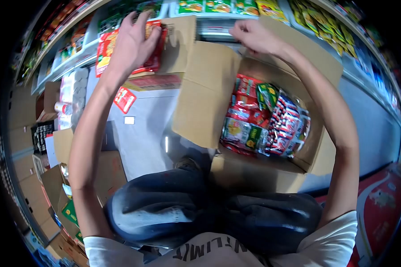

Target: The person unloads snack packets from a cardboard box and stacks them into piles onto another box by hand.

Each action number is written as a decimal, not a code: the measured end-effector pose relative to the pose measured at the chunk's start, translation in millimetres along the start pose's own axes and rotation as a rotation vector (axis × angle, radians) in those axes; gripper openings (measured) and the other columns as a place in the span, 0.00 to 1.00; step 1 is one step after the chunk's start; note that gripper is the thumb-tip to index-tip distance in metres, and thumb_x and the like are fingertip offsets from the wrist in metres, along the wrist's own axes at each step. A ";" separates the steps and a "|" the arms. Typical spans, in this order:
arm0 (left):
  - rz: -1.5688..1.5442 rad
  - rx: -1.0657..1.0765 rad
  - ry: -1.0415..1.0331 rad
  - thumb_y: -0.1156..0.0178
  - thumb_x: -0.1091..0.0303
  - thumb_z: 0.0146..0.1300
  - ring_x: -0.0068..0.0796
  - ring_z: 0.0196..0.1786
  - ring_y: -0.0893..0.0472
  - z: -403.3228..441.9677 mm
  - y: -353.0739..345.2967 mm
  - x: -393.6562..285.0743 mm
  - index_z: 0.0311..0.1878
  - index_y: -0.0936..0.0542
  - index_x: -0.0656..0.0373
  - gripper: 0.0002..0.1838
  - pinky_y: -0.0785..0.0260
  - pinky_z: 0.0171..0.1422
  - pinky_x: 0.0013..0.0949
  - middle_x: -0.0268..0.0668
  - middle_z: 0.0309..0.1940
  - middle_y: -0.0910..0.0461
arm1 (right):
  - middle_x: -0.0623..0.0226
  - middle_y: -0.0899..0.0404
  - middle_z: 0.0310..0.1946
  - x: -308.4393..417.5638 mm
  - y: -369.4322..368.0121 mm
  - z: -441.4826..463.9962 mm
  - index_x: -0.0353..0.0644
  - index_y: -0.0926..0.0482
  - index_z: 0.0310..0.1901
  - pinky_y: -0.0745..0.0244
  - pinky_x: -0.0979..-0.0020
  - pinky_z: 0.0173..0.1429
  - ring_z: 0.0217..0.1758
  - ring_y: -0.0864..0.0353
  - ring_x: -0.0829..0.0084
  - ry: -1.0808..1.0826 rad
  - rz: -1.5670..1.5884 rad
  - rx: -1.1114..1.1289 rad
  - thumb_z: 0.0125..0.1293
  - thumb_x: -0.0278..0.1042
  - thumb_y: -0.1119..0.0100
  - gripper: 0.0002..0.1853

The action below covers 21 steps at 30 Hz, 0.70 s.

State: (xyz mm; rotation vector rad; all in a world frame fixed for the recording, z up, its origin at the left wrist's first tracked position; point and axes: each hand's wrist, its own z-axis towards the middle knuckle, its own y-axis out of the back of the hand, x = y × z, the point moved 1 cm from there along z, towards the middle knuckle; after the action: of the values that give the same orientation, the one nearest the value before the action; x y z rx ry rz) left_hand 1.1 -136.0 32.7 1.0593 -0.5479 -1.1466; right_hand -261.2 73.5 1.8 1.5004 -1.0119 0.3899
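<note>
My left hand [137, 42] is over several red snack packets [106, 49] at the edge of a cardboard box at the upper left. Its fingers are spread; whether they touch the packets I cannot tell. My right hand [256, 36] is at the shelf front, above the far edge of a large open carton [314, 138]. Its fingers are curled, and what they hold, if anything, is hidden. Inside the carton lie red packets [247, 100], a green packet [267, 95] and a pile of red, white and blue packets [284, 124].
Ahead, a shelf [216, 30] carries rows of green and yellow packets [272, 8]. A loose red packet [124, 99] and a small white card [129, 120] lie on the grey floor [149, 129]. More cardboard boxes [109, 173] stand at left, and a red printed panel [381, 209] at right.
</note>
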 end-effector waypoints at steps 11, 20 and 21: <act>-0.227 0.688 -0.596 0.39 0.65 0.69 0.56 0.80 0.35 -128.7 -59.8 -191.4 0.71 0.25 0.60 0.27 0.42 0.86 0.50 0.56 0.74 0.32 | 0.51 0.16 0.56 -199.4 -125.9 -113.7 0.40 0.22 0.61 0.20 0.52 0.63 0.62 0.16 0.52 0.085 -0.955 -0.004 0.64 0.56 0.28 0.32; -0.772 0.913 -0.044 0.39 0.73 0.71 0.51 0.69 0.22 -120.6 -37.4 -195.9 0.68 0.23 0.65 0.23 0.30 0.76 0.42 0.51 0.65 0.21 | 0.52 0.12 0.53 -196.8 -151.8 -67.6 0.38 0.18 0.59 0.26 0.50 0.69 0.57 0.11 0.56 0.121 -1.056 0.298 0.72 0.49 0.39 0.24; -0.837 0.964 0.054 0.39 0.73 0.72 0.49 0.67 0.20 -116.7 -31.2 -195.1 0.68 0.24 0.65 0.22 0.28 0.74 0.40 0.49 0.63 0.20 | 0.53 0.11 0.52 -188.2 -140.8 -71.5 0.38 0.18 0.56 0.24 0.52 0.66 0.56 0.11 0.55 0.069 -0.984 0.285 0.74 0.47 0.41 0.21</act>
State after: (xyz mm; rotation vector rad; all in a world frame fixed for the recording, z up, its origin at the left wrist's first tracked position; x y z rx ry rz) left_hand 11.0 87.9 -16.6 2.2871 -0.6472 -1.5974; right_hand -236.8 193.3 -211.3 2.0208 -0.0782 -0.1328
